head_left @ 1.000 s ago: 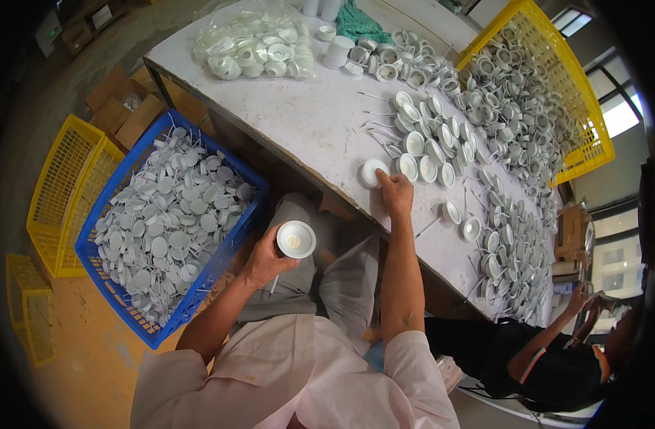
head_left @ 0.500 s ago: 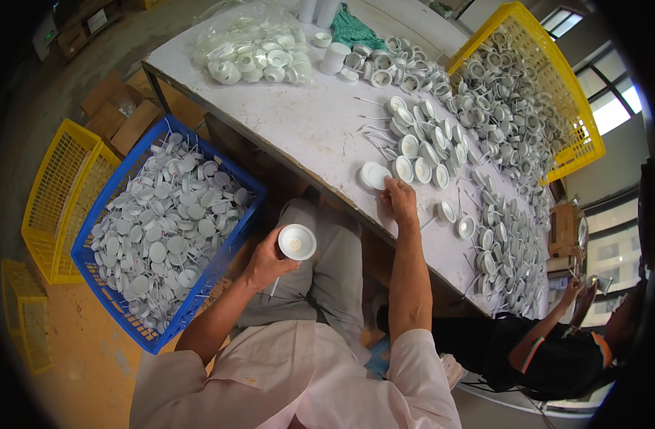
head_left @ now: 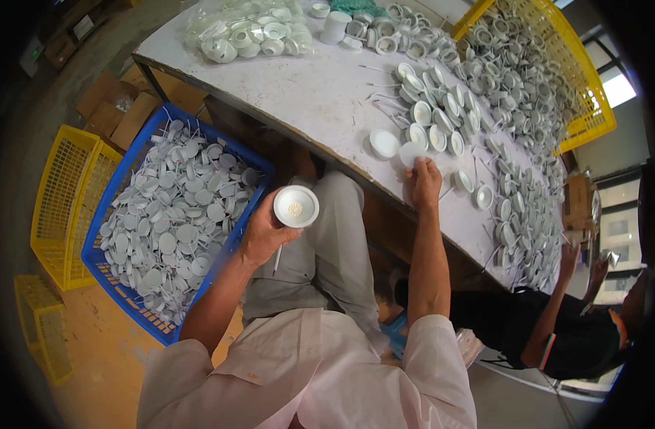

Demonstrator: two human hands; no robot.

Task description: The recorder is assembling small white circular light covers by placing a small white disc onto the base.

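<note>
Your left hand [head_left: 261,232] has risen a little since a moment ago, its grip pinching a round white lamp housing [head_left: 296,206] above your lap, open face up, beside the blue crate [head_left: 259,166] of flat white discs. Your right hand [head_left: 425,182] stays at the bench [head_left: 320,100] edge, fingers pressed onto a white disc [head_left: 412,153] just beside another cap [head_left: 383,144]. The pickup looks not yet made.

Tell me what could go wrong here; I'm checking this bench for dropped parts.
The left hand holds a round white lamp housing out over the lap, off the table; it could slip and fall. The right hand reaches a white disc close to the table's edge, which a nudge might push off.
</note>
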